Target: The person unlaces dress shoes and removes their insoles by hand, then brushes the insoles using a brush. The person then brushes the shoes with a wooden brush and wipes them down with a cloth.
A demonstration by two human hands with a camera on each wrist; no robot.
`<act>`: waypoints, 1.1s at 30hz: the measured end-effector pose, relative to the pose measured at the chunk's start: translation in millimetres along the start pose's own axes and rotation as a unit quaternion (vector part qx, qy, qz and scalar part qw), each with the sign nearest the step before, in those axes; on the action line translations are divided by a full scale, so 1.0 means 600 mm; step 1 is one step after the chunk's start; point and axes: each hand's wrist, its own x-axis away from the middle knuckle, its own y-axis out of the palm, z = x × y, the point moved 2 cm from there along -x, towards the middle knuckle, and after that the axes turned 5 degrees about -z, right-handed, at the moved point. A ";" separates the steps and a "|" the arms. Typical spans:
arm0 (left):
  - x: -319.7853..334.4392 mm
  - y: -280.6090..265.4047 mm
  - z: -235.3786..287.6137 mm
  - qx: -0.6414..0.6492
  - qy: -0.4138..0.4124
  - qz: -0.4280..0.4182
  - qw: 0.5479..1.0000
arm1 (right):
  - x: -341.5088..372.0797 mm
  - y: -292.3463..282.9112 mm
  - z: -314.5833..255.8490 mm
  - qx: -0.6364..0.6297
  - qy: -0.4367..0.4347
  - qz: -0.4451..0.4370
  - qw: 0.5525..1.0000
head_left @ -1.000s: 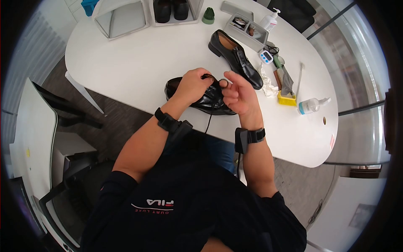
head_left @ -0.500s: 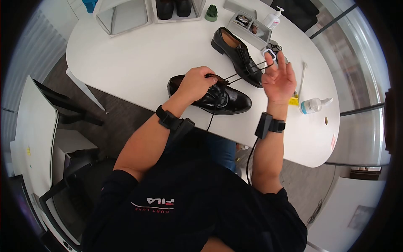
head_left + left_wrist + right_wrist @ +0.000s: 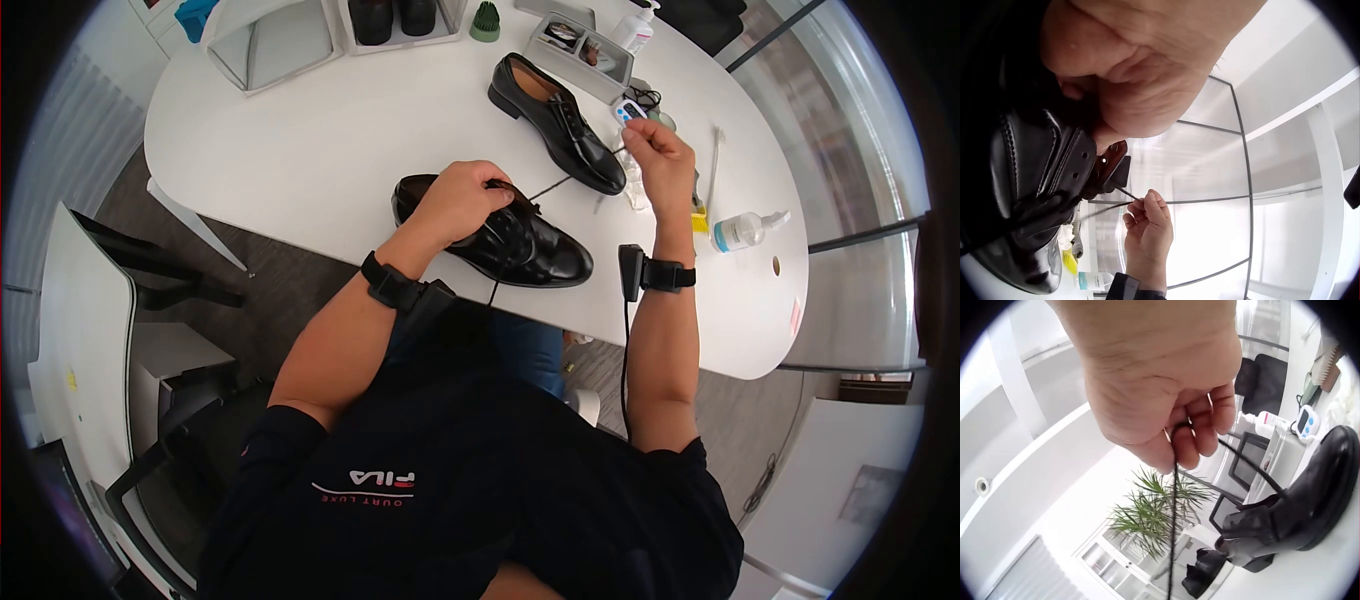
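Observation:
A black leather lace-up shoe (image 3: 548, 258) stands near the table's front edge, toe to the right. My left hand (image 3: 458, 208) holds it at the opening, thumb and fingers on the lacing flap; in the left wrist view the flap's brown lining (image 3: 1109, 164) and its eyelets show. Out to the right, above the table, my right hand (image 3: 662, 165) pinches a thin black shoelace (image 3: 1174, 537) between thumb and fingers. That lace stretches from the eyelets to the hand. Another lace end (image 3: 494, 292) hangs over the shoe's near side toward the table edge.
Behind lies the matching black shoe (image 3: 565, 130). Farther right are a white timer (image 3: 627, 110), a grey organizer box (image 3: 580, 60), a yellow brush (image 3: 700, 220) and a clear bottle (image 3: 738, 232). A green brush (image 3: 485, 22) and shoe boxes (image 3: 275, 50) stand at the back.
My right hand has moved from beside the shoe out to the right, drawing the lace along; its spread fingers have closed into a pinch. The left hand keeps its hold on the shoe.

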 end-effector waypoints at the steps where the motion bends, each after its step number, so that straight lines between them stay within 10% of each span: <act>1: -0.002 0.000 -0.005 -0.002 0.014 0.008 1.000 | -0.006 -0.005 -0.003 0.043 -0.005 0.006 0.999; 4: -0.013 0.002 -0.017 -0.017 0.029 0.059 0.998 | 0.010 -0.002 -0.037 0.334 -0.175 0.125 0.918; 7: -0.024 0.000 -0.022 0.003 0.023 0.118 0.993 | 0.075 0.045 -0.072 0.086 0.068 0.014 0.994; 16: -0.022 0.001 -0.020 0.014 0.018 0.146 0.989 | 0.137 0.173 -0.044 0.130 0.151 -0.146 0.969; 21: -0.022 0.000 -0.018 0.006 0.018 0.140 0.990 | 0.130 0.169 -0.030 -0.078 0.248 -0.148 0.954; 33: -0.030 0.001 -0.026 0.062 0.023 0.154 0.986 | 0.159 0.182 -0.023 -0.112 0.165 -0.079 0.977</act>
